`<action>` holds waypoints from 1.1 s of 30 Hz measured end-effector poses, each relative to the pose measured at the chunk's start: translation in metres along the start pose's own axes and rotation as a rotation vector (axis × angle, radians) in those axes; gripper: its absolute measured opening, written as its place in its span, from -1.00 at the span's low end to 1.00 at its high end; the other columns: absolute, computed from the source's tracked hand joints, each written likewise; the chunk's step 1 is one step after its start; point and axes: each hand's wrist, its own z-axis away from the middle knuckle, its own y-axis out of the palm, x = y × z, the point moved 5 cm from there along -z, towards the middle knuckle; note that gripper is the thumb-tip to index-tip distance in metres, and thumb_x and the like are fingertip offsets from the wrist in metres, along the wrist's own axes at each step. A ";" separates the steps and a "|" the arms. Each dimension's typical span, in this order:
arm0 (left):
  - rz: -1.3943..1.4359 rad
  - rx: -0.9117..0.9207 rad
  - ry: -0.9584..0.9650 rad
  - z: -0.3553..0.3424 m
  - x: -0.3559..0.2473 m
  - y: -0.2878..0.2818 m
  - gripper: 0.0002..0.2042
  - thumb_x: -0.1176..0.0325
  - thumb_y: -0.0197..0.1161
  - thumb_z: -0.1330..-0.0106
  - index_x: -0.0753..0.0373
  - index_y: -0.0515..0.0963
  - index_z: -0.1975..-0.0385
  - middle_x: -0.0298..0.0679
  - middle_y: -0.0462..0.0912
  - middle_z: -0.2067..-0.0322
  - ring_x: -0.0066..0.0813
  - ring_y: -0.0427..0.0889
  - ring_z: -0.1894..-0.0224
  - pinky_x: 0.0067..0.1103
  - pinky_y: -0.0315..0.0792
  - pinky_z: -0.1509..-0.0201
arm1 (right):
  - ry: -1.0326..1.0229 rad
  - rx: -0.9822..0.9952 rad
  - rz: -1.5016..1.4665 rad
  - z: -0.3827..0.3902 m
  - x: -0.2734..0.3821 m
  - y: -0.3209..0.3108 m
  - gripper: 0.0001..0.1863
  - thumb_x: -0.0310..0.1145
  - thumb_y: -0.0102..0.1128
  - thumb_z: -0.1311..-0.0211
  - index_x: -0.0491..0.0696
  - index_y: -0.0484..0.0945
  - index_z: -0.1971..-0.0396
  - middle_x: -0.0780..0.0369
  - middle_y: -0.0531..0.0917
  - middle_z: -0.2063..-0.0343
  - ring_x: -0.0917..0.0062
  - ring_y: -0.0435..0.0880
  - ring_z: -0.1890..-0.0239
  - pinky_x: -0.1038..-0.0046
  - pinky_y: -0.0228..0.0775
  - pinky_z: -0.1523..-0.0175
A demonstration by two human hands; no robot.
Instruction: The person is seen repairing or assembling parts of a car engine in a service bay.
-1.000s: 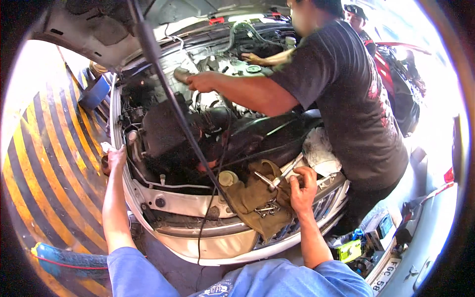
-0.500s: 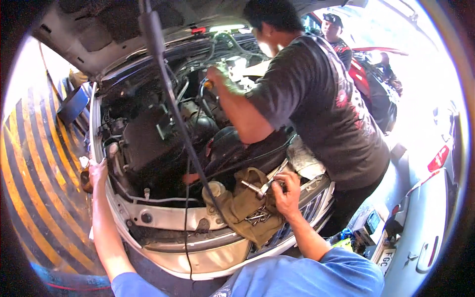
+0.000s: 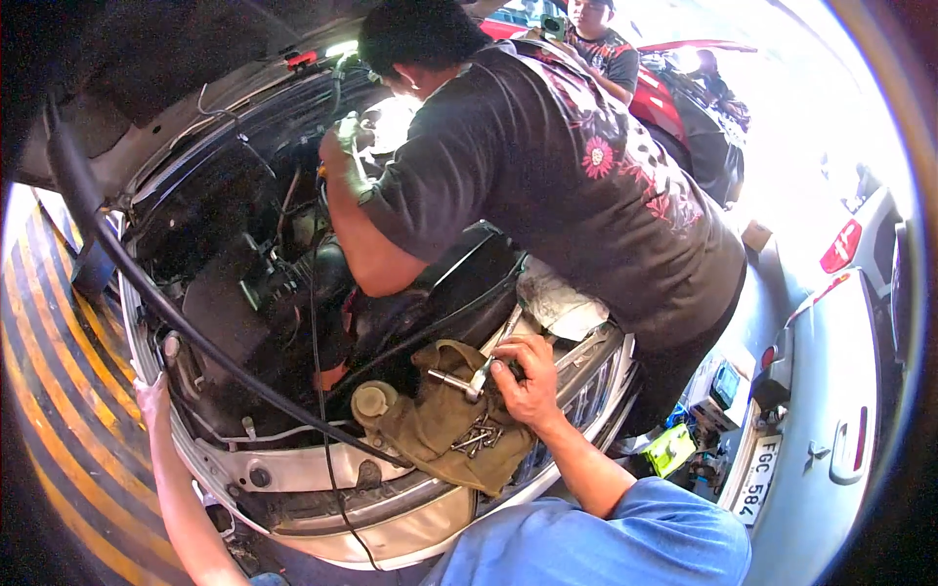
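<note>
My right hand (image 3: pixel 528 383) is closed around a ratchet wrench (image 3: pixel 482 375) with a silver extension (image 3: pixel 449 380) pointing left from its head. The tool is held above an olive-brown cloth (image 3: pixel 415 430), which lies over the front edge of the engine bay. Several small metal sockets or bolts (image 3: pixel 479 436) are gathered on this cloth. At the far left, my left hand (image 3: pixel 151 398) rests on the white fender edge (image 3: pixel 140 342), its fingers apparently extended; they are small and partly unclear.
Across the engine bay leans a co-worker (image 3: pixel 547 176), one hand (image 3: pixel 342 156) deep among the parts under a lamp. A black strut-like rod (image 3: pixel 205 347) and a thin cable (image 3: pixel 327 469) cross the view. Another person (image 3: pixel 606 49) stands behind. A silver vehicle (image 3: pixel 821 391) is at right.
The view has swung to the right, so the scene sits further left. My right hand still holds the ratchet over the cloth, and my left hand stays at the fender. The co-worker leans further in.
</note>
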 end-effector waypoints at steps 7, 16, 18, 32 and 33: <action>0.165 0.091 0.048 -0.007 0.001 0.023 -0.41 0.21 0.37 -0.12 0.43 0.37 -0.10 0.07 0.61 0.05 -0.05 0.60 0.00 -0.32 0.43 -0.11 | -0.027 -0.004 0.064 0.001 0.001 -0.004 -0.86 -0.36 0.33 -0.02 -0.03 0.60 0.40 0.24 0.66 0.31 0.35 0.58 0.17 0.31 0.26 0.02; 0.024 0.028 0.022 -0.015 0.002 0.028 -0.42 0.22 0.37 -0.13 0.44 0.37 -0.08 0.13 0.60 0.05 -0.01 0.60 0.00 -0.31 0.42 -0.11 | -0.021 -0.008 0.078 -0.001 0.003 -0.006 -0.88 -0.35 0.32 -0.04 0.00 0.60 0.41 0.27 0.65 0.31 0.38 0.58 0.19 0.34 0.27 0.04; 0.020 0.015 0.000 -0.016 0.008 0.021 -0.41 0.22 0.37 -0.13 0.44 0.36 -0.08 0.13 0.60 0.05 0.01 0.60 0.00 -0.31 0.41 -0.11 | -0.025 -0.004 0.076 -0.002 0.003 -0.003 -0.88 -0.34 0.32 -0.04 0.00 0.60 0.41 0.27 0.65 0.31 0.38 0.58 0.19 0.34 0.27 0.04; 0.033 0.034 -0.006 -0.008 0.002 0.016 -0.43 0.24 0.36 -0.16 0.41 0.35 -0.10 0.08 0.61 0.05 0.02 0.60 0.00 -0.30 0.42 -0.09 | -0.041 -0.001 0.104 -0.001 0.002 0.001 -0.87 -0.36 0.34 -0.01 -0.01 0.61 0.41 0.26 0.65 0.32 0.36 0.58 0.19 0.31 0.27 0.04; 0.037 0.029 -0.005 -0.008 0.004 0.020 -0.44 0.25 0.36 -0.16 0.41 0.35 -0.10 0.05 0.61 0.05 -0.02 0.61 0.02 -0.31 0.42 -0.09 | -0.050 -0.002 0.118 -0.002 0.002 0.002 -0.87 -0.36 0.34 -0.01 0.00 0.61 0.41 0.27 0.65 0.32 0.37 0.57 0.20 0.32 0.26 0.04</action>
